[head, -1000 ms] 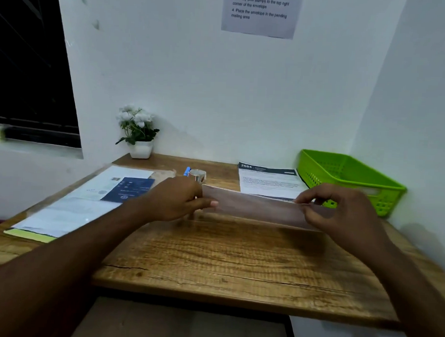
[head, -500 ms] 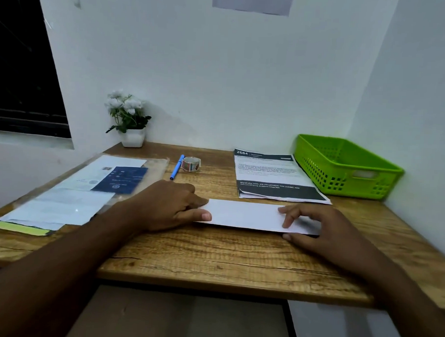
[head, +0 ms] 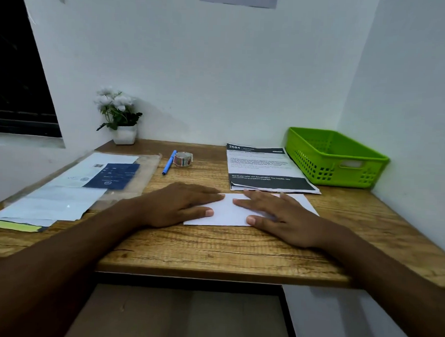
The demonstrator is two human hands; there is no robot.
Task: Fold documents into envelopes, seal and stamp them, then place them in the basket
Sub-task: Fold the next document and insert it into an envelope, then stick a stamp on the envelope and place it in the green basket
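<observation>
Pressing flat: left hand (head: 181, 204) and right hand (head: 278, 216), fingers straight, palms down on white paper (head: 227, 212) at desk (head: 212, 252) centre; green basket (head: 326, 170) at 2 o'clock, apart.

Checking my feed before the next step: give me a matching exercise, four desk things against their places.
Things:
1 basket
2 pen
3 folded paper
4 plant

Places:
A under the left hand and right hand
B just left of the tape roll
C back right corner
D back left, by the wall

Pairs: 1-C, 2-B, 3-A, 4-D
</observation>
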